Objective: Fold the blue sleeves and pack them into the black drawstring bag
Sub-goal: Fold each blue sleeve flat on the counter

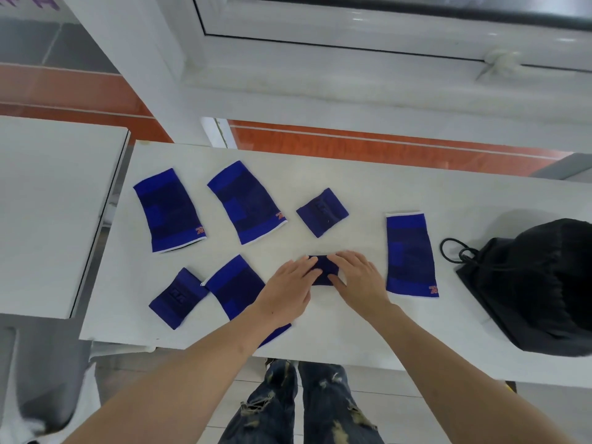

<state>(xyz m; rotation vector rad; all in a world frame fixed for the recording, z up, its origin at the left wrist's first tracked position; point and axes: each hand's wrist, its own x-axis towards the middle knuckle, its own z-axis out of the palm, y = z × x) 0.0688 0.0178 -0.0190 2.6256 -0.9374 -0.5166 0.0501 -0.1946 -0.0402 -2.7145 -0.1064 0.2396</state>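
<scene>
Pressing folded sleeve [323, 270] (table mid-front)

Light: we see bright, even daylight | Shadows: soft and faint under our forearms, a pale grey one around the black drawstring bag [541, 283] | Glare: sheen on the window frame [352, 43] | Distortion: wide-angle bending of the table [320, 174] edges | Focus: whole frame slightly soft, corners smeared

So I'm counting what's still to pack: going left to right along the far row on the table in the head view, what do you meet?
Long blue sleeve → second long blue sleeve → small folded blue sleeve → long upright blue sleeve → black drawstring bag.
</scene>
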